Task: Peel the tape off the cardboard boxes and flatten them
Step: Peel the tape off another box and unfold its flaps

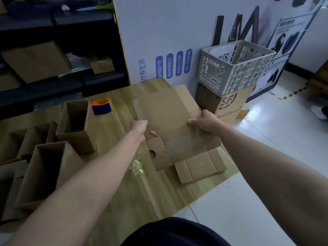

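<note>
Dark clothing (175, 231) at the bottom edge lies nearest the camera, and from either side of it two bare forearms reach out over the wooden table (124, 192). At the left hand (138, 125) the fingers are curled shut on the left edge of a flattened cardboard box (170, 119); at the right hand (204, 121) the fingers are clamped on its right edge, thumb on top. That sheet is held tilted, with its far edge toward 12 o'clock. Just under it, toward 6 o'clock, another flattened box (200, 167) lies on the table, one flap bearing a round hole (152, 154). A crumpled wad of clear tape (135, 166) rests beside the left forearm. At 9 o'clock from the hands stand several open, upright cardboard boxes (76, 125), and at 10 o'clock sits a tape dispenser (102, 106), orange and blue. At 2 o'clock, off the table, a white perforated crate (236, 68) rests on a printed carton (229, 102) on the tiled floor (266, 148). Dark shelving (58, 50) holding more cartons fills the 11 o'clock corner.
</note>
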